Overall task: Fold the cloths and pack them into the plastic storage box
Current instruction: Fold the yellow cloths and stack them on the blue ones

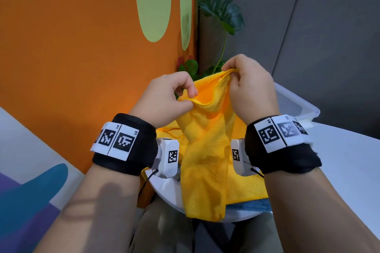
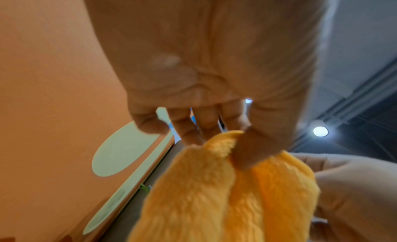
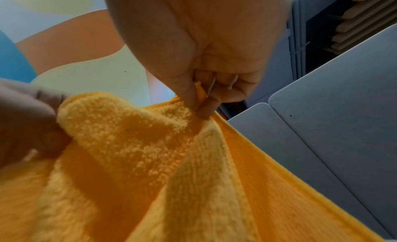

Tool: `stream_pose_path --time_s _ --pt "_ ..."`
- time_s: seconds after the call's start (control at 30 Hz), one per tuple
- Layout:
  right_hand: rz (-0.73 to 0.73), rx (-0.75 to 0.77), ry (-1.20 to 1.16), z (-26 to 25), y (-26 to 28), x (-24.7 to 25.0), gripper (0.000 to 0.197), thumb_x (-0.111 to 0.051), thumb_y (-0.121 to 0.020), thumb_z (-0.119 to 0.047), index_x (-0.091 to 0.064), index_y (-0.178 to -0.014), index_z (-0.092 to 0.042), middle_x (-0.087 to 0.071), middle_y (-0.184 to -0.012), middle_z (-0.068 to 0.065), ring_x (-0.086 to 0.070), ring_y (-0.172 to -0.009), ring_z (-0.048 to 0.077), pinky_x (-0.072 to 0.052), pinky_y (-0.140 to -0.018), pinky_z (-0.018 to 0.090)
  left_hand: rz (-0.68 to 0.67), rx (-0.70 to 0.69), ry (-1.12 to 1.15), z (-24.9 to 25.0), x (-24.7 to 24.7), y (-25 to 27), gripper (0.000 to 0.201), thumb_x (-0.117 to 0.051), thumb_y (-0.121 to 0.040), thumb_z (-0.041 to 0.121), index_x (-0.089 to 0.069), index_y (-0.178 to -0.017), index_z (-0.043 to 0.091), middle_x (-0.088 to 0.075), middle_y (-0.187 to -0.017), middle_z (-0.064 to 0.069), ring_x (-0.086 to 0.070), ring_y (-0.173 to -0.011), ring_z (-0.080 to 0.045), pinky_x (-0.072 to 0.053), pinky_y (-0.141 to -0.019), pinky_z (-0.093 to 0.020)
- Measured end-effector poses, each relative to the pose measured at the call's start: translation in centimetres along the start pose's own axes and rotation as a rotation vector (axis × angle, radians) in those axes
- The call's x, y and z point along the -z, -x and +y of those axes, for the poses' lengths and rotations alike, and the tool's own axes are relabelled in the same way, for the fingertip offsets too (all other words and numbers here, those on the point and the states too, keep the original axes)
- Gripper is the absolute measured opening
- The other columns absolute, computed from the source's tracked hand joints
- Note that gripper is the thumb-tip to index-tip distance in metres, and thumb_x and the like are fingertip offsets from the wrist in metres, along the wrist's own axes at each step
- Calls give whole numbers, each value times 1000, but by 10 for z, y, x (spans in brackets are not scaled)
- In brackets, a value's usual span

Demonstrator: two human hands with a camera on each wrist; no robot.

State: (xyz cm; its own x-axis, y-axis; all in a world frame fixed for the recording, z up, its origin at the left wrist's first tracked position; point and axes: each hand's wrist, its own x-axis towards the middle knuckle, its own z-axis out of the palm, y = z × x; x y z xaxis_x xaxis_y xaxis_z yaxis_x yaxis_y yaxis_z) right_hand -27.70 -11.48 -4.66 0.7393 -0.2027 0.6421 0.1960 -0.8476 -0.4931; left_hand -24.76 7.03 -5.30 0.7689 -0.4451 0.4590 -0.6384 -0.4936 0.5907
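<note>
A yellow cloth (image 1: 205, 150) hangs in the air in front of me, held by its top edge. My left hand (image 1: 170, 96) pinches one corner (image 2: 223, 143) between thumb and fingers. My right hand (image 1: 246, 90) pinches the other corner (image 3: 198, 92) a little higher and farther away. The cloth sags between the two hands and drapes down past the table's front edge. A clear plastic storage box (image 1: 298, 104) stands behind my right wrist, mostly hidden. More yellow cloth (image 1: 170, 131) lies on the table under the hanging one, and a blue cloth (image 1: 250, 204) peeks out beneath.
The white round table (image 1: 339, 160) stretches to the right. A green potted plant (image 1: 222, 18) stands behind the box in the corner between an orange wall (image 1: 82, 57) and grey panels (image 1: 308, 26). My knees show below the table edge.
</note>
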Motion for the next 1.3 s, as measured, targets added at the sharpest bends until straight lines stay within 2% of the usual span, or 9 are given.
stream_pose_path --time_s 0.13,0.3,0.43,0.57,0.7,0.83,0.97,1.13,1.3 --pt "-36 41 -30 -3 1 -2 30 -42 -89 -3 -60 -102 -23 -60 -100 -6 -54 -96 16 -43 -78 31 -40 43 119 3 0 0 11 -68 -75 21 -66 -85 19 -65 -85 11 -57 -75 -6 -45 -65 -15" --pt "-80 99 -77 -9 3 -5 29 -43 -90 -5 -61 -102 -23 -61 -99 -7 -55 -93 12 -43 -75 28 86 107 -47 -6 -16 -5 31 -79 -74 35 -53 -84 21 -62 -73 5 -55 -64 -8 -47 -61 -26" --pt "-110 139 -136 -13 4 -8 28 -44 -89 -7 -62 -100 -25 -61 -97 -10 -54 -89 6 -40 -73 22 159 143 -49 -11 -25 -7 18 -64 -88 36 -51 -88 23 -60 -66 5 -55 -62 -9 -47 -62 -33" --pt "-143 143 -150 -15 5 -9 27 -45 -89 -8 -63 -98 -26 -59 -94 -12 -54 -87 7 -42 -74 25 185 119 -88 -11 -25 -6 22 -66 -81 42 -52 -86 25 -62 -65 5 -56 -60 -11 -46 -59 -32" --pt "-154 139 -85 -15 5 -9 29 -43 -91 -7 -62 -101 -26 -60 -98 -9 -54 -91 10 -44 -76 29 247 149 -221 -16 -22 -7 11 -64 -80 23 -53 -80 25 -59 -67 5 -56 -67 -15 -47 -60 -35" --pt "-85 47 0 -11 3 -6 32 -41 -89 -4 -61 -101 -26 -59 -100 -6 -53 -92 14 -44 -77 32 189 215 -307 -25 -15 -5 15 -61 -74 14 -53 -79 24 -59 -77 5 -54 -72 -16 -43 -61 -32" --pt "-12 -74 58 -3 0 -4 34 -40 -89 -1 -58 -99 -28 -51 -93 -9 -50 -88 14 -38 -70 30 171 259 -184 -27 -6 -2 18 -61 -74 8 -58 -79 25 -60 -72 8 -52 -66 -7 -38 -57 -23" --pt "-8 -151 100 4 0 -5 35 -39 -89 0 -59 -101 -26 -55 -97 -4 -51 -84 17 -38 -65 30 159 276 9 -28 3 -5 29 -51 -77 -1 -59 -78 27 -57 -62 7 -48 -55 -11 -38 -55 -26" --pt "14 -160 121 7 0 -5 31 -39 -92 -4 -58 -105 -25 -57 -93 -4 -51 -82 17 -39 -64 31 226 300 66 -29 5 -6 33 -43 -84 1 -60 -76 28 -61 -73 4 -43 -56 -11 -32 -51 -27"
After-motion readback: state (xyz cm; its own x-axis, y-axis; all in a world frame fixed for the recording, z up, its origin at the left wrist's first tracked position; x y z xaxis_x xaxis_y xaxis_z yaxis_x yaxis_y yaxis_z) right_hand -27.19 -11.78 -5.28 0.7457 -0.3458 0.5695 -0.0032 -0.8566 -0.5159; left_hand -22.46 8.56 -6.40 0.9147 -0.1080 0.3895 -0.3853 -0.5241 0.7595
